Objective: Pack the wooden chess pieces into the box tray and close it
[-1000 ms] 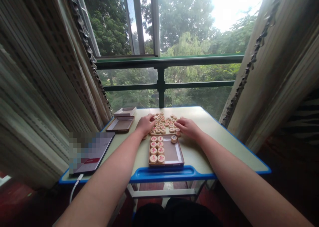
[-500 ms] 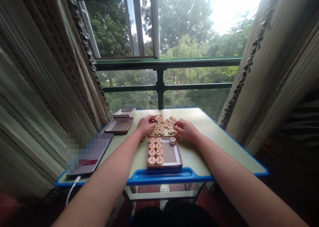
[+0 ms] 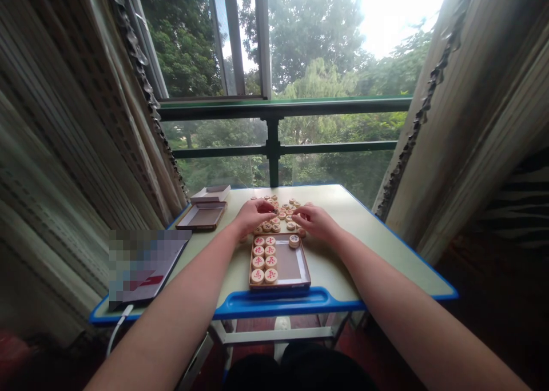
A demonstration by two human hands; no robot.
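The shallow brown-edged cardboard tray [image 3: 286,265] is filled down its left half, mostly bare at right.
On my feed, eight round wood-coloured discs with red characters [image 3: 270,262] stand in two columns, several reading 兵; one dark-marked disc [image 3: 294,240], apparently 将, occupies the far right corner. I can't read the tray's tiny front lettering. Beyond, the left hand [image 3: 252,217] and right hand [image 3: 317,222] curl narrowly; I can't tell whether either grips anything. Many loose wood-coloured discs [image 3: 267,227] remain outside, between and behind them.
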